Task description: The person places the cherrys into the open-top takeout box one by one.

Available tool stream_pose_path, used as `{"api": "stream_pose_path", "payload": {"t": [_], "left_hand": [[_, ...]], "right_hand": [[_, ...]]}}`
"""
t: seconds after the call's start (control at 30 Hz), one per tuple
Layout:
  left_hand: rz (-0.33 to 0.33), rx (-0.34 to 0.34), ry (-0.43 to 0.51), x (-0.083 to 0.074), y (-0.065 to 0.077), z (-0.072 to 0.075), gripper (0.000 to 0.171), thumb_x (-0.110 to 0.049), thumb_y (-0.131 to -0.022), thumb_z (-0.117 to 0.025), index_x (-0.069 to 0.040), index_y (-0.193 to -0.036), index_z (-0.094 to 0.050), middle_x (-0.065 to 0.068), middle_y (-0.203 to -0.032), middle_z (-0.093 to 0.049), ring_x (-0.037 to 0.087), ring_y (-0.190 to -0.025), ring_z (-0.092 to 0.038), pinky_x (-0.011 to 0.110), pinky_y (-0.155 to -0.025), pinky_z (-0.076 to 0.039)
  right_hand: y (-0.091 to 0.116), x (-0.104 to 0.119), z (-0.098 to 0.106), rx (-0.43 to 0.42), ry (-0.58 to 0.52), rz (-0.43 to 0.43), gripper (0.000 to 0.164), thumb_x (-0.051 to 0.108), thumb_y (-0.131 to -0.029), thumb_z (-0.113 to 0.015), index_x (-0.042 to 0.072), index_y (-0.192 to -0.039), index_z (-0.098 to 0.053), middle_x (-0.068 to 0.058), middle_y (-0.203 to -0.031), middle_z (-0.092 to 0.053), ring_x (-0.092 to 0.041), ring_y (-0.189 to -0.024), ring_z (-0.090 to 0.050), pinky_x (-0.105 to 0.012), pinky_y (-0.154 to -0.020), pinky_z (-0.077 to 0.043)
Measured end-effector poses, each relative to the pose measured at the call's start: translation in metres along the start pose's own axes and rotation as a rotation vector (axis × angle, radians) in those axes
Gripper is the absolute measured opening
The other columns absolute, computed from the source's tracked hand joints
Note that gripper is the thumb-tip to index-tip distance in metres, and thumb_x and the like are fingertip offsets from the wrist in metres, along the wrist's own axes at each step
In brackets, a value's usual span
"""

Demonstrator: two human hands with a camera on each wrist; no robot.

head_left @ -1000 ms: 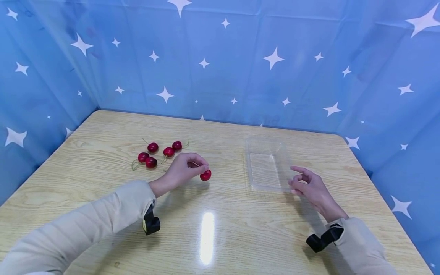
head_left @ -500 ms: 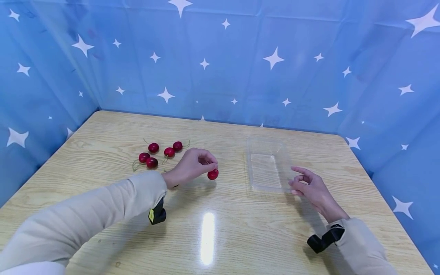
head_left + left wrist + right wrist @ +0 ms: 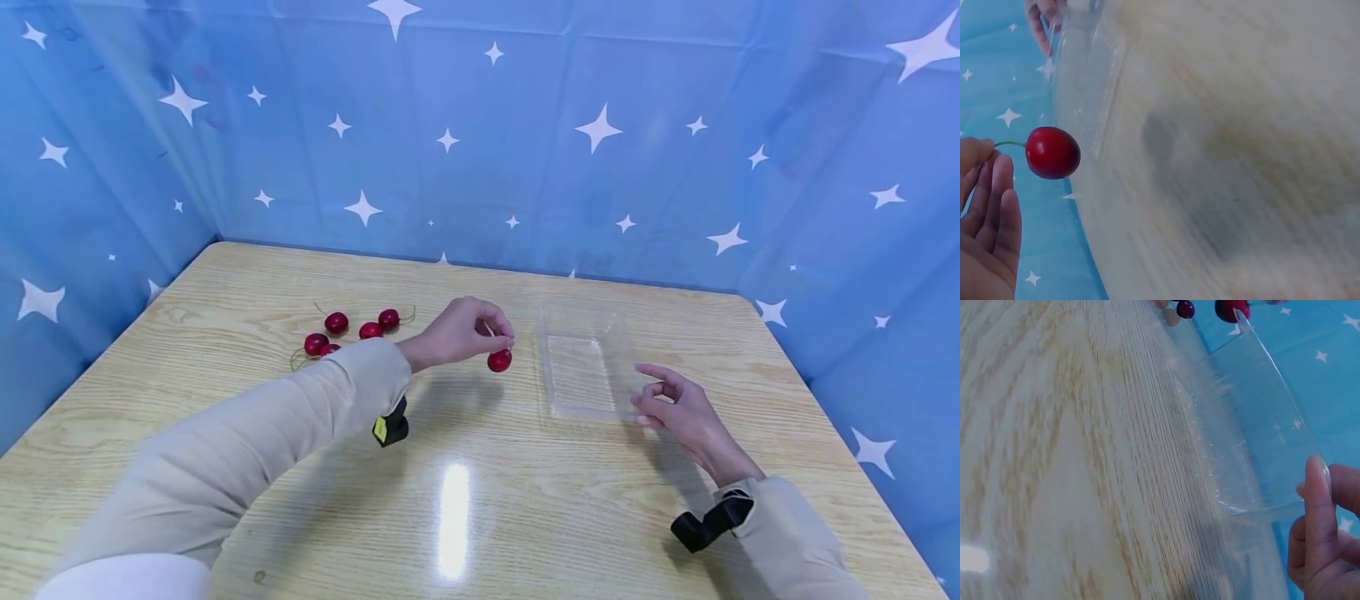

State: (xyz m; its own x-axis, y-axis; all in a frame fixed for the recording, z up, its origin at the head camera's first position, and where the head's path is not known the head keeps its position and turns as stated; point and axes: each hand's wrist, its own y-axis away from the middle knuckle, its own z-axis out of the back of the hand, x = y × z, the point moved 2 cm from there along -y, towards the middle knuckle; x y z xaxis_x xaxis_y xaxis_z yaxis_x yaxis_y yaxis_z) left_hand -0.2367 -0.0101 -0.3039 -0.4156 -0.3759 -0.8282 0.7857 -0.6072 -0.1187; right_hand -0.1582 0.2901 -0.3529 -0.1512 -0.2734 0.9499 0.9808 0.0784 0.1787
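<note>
"Where's the cherry (image 3: pixel 499 360) now?"

"Hanging by its stem (image 3: pixel 1010 143) from the left hand (image 3: pixel 468 333), finger and thumb pinched on it. It's above the table (image 3: pixel 562 508), just beside the side of the clear container (image 3: pixel 576 367) that faces the table's left edge."

"And the right hand (image 3: pixel 678 412)?"

"Thumb and fingers clamped on the container's opposite wall, the one toward the right edge. The container rests on the table, nearer the far right corner than the far left."

"Any more fruit?"

"Five other cherries (image 3: pixel 337 322), stems on, lying loosely grouped toward the far left corner."
</note>
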Motion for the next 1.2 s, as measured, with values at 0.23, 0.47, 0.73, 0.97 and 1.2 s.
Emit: {"api": "stream_pose_path", "payload": {"t": [0.23,0.47,0.73,0.97,1.2], "left_hand": [[-0.005,-0.026,0.006,-0.005,-0.019,0.002,0.005,-0.013,-0.082,-0.064,-0.008,-0.083,-0.066,0.001,-0.078,-0.064,0.014,-0.068,-0.06,0.024,-0.065,-0.047],[-0.012,-0.054,-0.011,-0.011,-0.037,0.004,0.007,-0.014,-0.083,-0.063,-0.008,-0.085,-0.065,0.0,-0.079,-0.063,0.017,-0.068,-0.059,0.024,-0.063,-0.046],[0.002,-0.092,0.016,-0.02,-0.053,-0.001,0.01,-0.016,-0.083,-0.063,-0.007,-0.087,-0.065,0.001,-0.079,-0.063,0.018,-0.069,-0.059,0.024,-0.063,-0.046],[0.007,-0.111,0.048,-0.022,-0.064,-0.01,0.007,-0.016,-0.082,-0.064,-0.009,-0.084,-0.065,0.0,-0.077,-0.062,0.016,-0.068,-0.059,0.024,-0.062,-0.046],[-0.005,-0.134,0.052,-0.026,-0.074,-0.016,0.005,-0.017,-0.083,-0.063,-0.012,-0.083,-0.065,-0.001,-0.078,-0.061,0.017,-0.071,-0.058,0.024,-0.062,-0.046]], "right_hand": [[0.0,-0.001,0.0,0.003,-0.006,0.003,0.064,0.005,-0.084,-0.058,-0.007,-0.136,-0.021,0.001,-0.083,-0.047,-0.006,-0.071,-0.056,-0.019,-0.062,-0.049],[0.001,0.0,0.0,0.005,0.005,0.001,0.063,0.006,-0.086,-0.057,-0.006,-0.136,-0.021,0.0,-0.083,-0.047,-0.007,-0.07,-0.057,-0.02,-0.062,-0.05],[0.001,0.0,0.0,0.006,0.007,0.009,0.063,0.004,-0.085,-0.057,-0.007,-0.136,-0.021,0.0,-0.083,-0.047,-0.006,-0.071,-0.057,-0.02,-0.062,-0.05],[0.0,0.001,0.0,0.002,0.02,0.004,0.064,0.003,-0.085,-0.057,-0.007,-0.136,-0.021,0.0,-0.084,-0.046,-0.006,-0.073,-0.058,-0.02,-0.063,-0.05],[0.0,0.0,0.0,0.001,0.023,0.0,0.064,0.004,-0.085,-0.058,-0.006,-0.136,-0.022,-0.001,-0.084,-0.046,-0.006,-0.074,-0.058,-0.02,-0.063,-0.05]]}}
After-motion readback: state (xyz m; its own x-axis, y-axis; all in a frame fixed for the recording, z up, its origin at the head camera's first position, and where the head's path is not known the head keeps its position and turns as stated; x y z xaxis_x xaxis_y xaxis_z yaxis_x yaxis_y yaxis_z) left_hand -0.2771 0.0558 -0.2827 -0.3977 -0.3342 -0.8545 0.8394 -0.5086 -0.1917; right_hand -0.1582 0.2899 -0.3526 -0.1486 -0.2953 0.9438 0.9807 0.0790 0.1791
